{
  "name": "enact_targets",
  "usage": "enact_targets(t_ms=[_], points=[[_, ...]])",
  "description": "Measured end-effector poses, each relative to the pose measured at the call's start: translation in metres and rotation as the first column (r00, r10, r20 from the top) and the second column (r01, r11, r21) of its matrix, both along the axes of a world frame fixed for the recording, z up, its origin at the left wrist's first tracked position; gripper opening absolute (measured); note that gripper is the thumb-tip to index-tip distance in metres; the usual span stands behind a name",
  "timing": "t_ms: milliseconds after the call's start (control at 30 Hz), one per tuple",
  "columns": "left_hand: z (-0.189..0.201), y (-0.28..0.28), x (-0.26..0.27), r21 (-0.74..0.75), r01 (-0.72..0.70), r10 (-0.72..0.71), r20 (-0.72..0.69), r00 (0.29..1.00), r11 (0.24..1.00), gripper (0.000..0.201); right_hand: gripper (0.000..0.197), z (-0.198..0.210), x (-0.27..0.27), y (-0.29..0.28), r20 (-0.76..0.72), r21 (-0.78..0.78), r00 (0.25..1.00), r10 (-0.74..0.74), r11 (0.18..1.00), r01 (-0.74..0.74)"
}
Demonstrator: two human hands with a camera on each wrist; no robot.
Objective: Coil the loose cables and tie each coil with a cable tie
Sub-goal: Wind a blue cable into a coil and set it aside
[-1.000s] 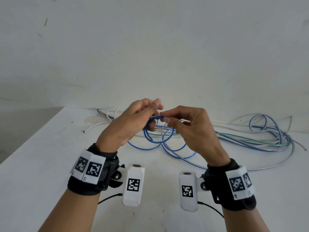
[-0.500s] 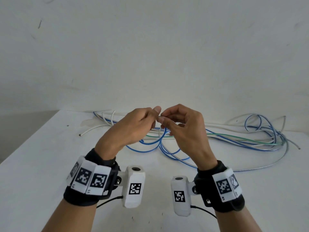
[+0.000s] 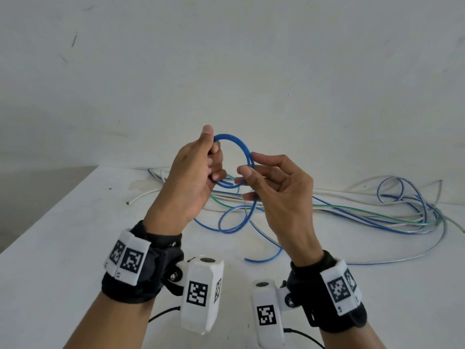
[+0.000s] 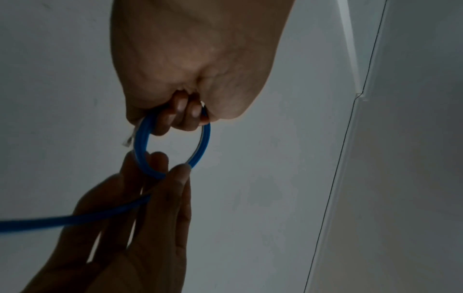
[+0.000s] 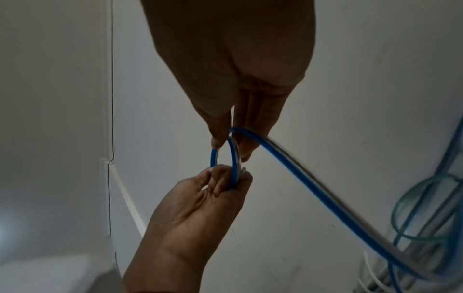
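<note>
A small blue cable coil (image 3: 243, 150) of a few turns is held upright above the white table (image 3: 63, 248). My left hand (image 3: 214, 162) grips the coil's left side with curled fingers, as the left wrist view shows for the coil (image 4: 206, 142). My right hand (image 3: 247, 170) pinches the coil's right side between thumb and forefinger. In the right wrist view the coil (image 5: 235, 158) sits between both hands, and the blue cable's loose length (image 5: 325, 200) trails off to the pile. No cable tie shows in any view.
A tangle of blue, green and white loose cables (image 3: 377, 215) lies across the back and right of the table, with a blue loop (image 3: 234, 220) under my hands. A white wall (image 3: 226, 71) stands right behind. The table's left edge (image 3: 45, 212) is close.
Both hands have risen from just above the cable pile. They have drawn slightly apart, and the blue loop now stands upright and open between them.
</note>
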State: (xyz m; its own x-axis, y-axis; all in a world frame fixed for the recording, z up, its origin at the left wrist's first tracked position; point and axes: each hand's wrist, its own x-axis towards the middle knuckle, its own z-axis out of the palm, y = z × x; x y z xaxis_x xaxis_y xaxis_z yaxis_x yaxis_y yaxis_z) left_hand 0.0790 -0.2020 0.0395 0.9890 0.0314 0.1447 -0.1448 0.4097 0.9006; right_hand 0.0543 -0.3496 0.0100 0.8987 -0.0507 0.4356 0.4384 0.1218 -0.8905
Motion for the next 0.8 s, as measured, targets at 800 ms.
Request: enact_targets(t_ms=[800], points=[[0.002,0.001,-0.003,0.112,0.107,-0.102,-0.051,0.993,0.988,0.046,0.008,0.003,0.007,-0.017,0.04,-0.068,0.996,-0.084,0.994,0.087]])
